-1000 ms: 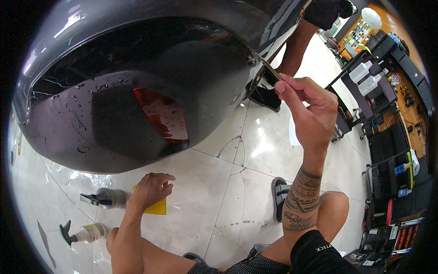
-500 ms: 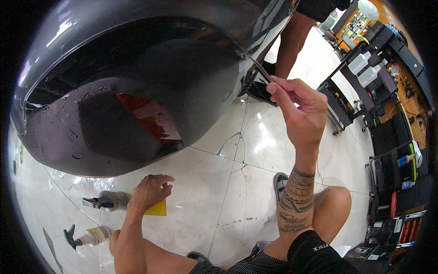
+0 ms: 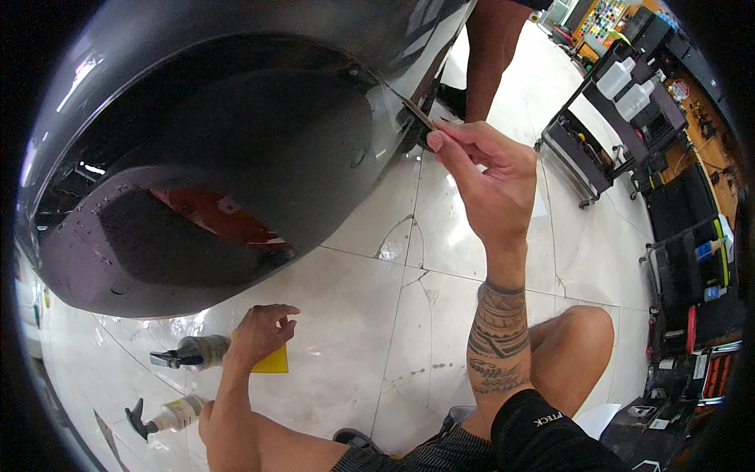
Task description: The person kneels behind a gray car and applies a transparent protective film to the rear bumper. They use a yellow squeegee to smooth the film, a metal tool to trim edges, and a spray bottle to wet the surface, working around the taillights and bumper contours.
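The right hand [image 3: 495, 173] pinches the end of a thin dark strip [image 3: 418, 112] between thumb and fingertips, a grip that seems chosen for light, exact control; the strip's far end meets the right edge of the car bumper [image 3: 314, 157]. Whether it is a blade or film I cannot tell. The left hand [image 3: 263, 334] hangs below the bumper's lower edge, fingers loosely bent, its forearm by the thigh, likely for ease. A yellow card [image 3: 274, 360] shows behind its palm; how it is gripped is hidden. Two spray bottles, one grey [image 3: 203, 352], one pale [image 3: 179, 413], are on the floor [image 3: 330, 315] near that lower edge, probably for easy reach. A red lamp [image 3: 224, 219] sits in the bumper; beyond its right edge is another person's leg [image 3: 491, 63].
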`<state>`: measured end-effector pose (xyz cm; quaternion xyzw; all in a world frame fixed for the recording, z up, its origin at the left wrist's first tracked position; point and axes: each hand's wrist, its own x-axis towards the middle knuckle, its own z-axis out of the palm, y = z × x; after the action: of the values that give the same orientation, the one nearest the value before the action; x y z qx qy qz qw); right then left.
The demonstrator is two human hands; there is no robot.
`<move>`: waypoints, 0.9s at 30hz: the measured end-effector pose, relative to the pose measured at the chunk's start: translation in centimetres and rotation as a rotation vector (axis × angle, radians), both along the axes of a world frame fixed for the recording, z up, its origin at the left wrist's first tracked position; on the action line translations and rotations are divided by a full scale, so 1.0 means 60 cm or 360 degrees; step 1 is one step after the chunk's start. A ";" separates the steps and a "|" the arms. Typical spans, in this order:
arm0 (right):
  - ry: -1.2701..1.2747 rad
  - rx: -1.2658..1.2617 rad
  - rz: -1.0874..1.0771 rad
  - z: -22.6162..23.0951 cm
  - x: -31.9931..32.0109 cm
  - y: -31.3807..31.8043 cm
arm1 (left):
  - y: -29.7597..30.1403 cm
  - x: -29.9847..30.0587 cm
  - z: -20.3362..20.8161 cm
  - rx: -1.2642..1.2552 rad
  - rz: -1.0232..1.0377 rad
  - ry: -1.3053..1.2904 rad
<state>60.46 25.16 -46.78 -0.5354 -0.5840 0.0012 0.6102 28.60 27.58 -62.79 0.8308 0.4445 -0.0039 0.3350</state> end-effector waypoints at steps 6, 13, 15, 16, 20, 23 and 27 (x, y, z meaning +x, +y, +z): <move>0.0038 0.0019 0.0023 -0.015 0.004 0.004 | 0.003 -0.001 -0.021 -0.0032 -0.0039 -0.0024; 0.0104 0.0054 0.0022 -0.044 0.014 0.016 | -0.001 0.011 -0.022 -0.0064 -0.0045 -0.0063; 0.0161 0.0073 0.0057 -0.050 0.012 0.020 | -0.002 0.015 -0.022 -0.0064 -0.0047 -0.0046; 0.0172 0.0037 0.0054 -0.053 0.011 0.021 | -0.003 0.016 -0.021 -0.0064 -0.0047 -0.0036; 0.0218 -0.0029 0.0025 -0.060 0.007 0.023 | -0.005 0.018 -0.026 -0.0061 -0.0034 0.0009; 0.0249 0.0025 0.0040 -0.069 0.003 0.028 | -0.004 0.011 -0.033 -0.0049 -0.0059 0.0017; 0.0220 0.0054 0.0029 -0.082 0.012 0.031 | -0.005 0.016 -0.033 -0.0015 -0.0059 0.0036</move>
<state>61.16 27.00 -51.70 -0.5183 -0.5452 0.0338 0.6580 29.55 27.25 -64.78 0.8372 0.4328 -0.0213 0.3337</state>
